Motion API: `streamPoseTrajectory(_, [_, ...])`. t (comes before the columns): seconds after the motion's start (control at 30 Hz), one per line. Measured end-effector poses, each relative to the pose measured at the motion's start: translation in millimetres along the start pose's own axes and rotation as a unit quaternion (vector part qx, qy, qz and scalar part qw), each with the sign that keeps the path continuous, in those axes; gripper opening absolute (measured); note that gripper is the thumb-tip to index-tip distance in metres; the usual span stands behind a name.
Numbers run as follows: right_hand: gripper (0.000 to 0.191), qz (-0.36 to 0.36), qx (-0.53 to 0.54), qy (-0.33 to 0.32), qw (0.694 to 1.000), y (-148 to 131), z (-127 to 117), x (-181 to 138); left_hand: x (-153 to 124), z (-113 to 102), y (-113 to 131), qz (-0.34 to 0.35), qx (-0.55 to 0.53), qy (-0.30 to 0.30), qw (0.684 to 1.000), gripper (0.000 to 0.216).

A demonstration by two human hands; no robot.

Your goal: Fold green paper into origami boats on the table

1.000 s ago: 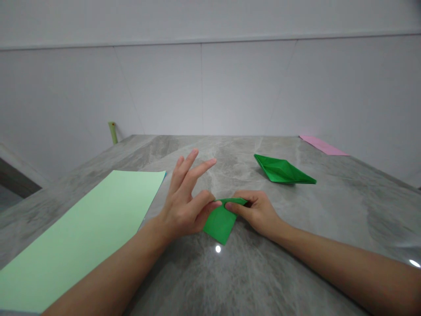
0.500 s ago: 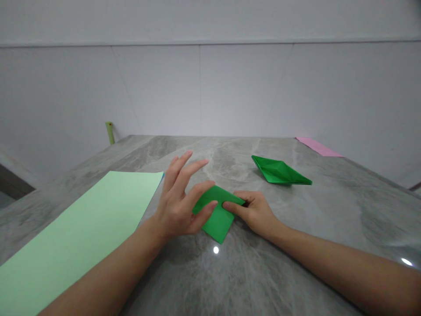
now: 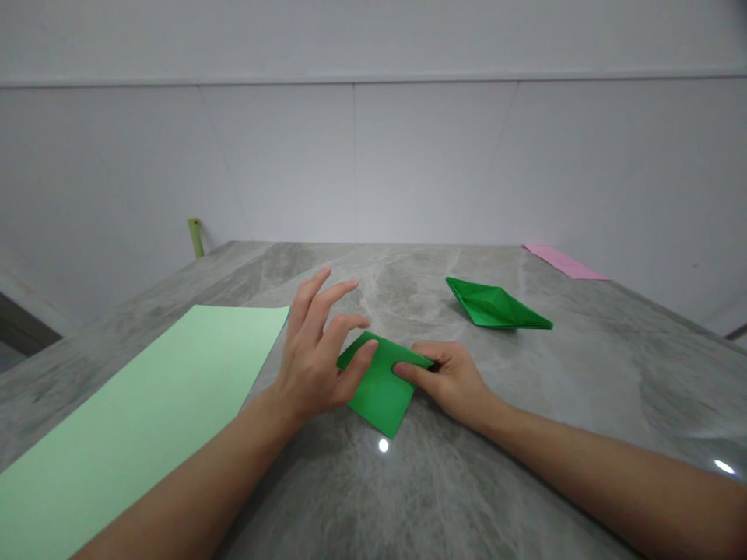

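A folded piece of green paper (image 3: 382, 393), roughly square, is held low over the grey tabletop in front of me. My right hand (image 3: 452, 377) pinches its right corner, thumb on top and fingers beneath. Over the paper's left side is my left hand (image 3: 318, 358), its fingers spread and raised. The left thumb overlaps the paper's upper left part; whether it touches the paper I cannot tell. Farther back on the right rests a green paper boat (image 3: 496, 306), pointed at both ends.
Light green paper sheets (image 3: 157, 389) lie under and beside my left forearm. Pink paper (image 3: 566, 262) is at the far right edge of the marble-patterned table (image 3: 467, 498). A white wall (image 3: 408, 163) stands behind. A yellow-green object (image 3: 195, 237) shows beyond the far left corner.
My left hand has shifted slightly left, off part of the green paper, so more of its upper edge shows. The right hand keeps its pinch almost in place.
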State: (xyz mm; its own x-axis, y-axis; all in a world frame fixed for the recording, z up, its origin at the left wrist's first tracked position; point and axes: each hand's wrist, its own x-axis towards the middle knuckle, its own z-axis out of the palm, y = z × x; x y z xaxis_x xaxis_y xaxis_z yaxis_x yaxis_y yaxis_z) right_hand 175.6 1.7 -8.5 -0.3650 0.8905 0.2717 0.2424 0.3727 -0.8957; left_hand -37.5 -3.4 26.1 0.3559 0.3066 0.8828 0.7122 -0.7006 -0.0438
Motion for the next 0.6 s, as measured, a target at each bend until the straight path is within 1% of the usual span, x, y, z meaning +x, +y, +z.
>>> streamPoseTrajectory(0.2, [0.038,-0.004,0.002,0.005,1.0,2.8,0.6,0.0,0.3,-0.3,-0.1,0.001,0.004,0.003,1.0,0.005])
streamPoseTrajectory(0.33, [0.038,-0.002,-0.002,0.003,1.0,1.6,0.8,0.5,0.4,0.2,-0.9,0.008,0.007,0.0,1.0,0.004])
streamPoseTrajectory(0.6, [0.04,-0.009,-0.003,0.005,1.0,0.6,0.0,0.4,-0.5,1.3,-0.4,-0.008,-0.011,-0.023,1.0,0.004])
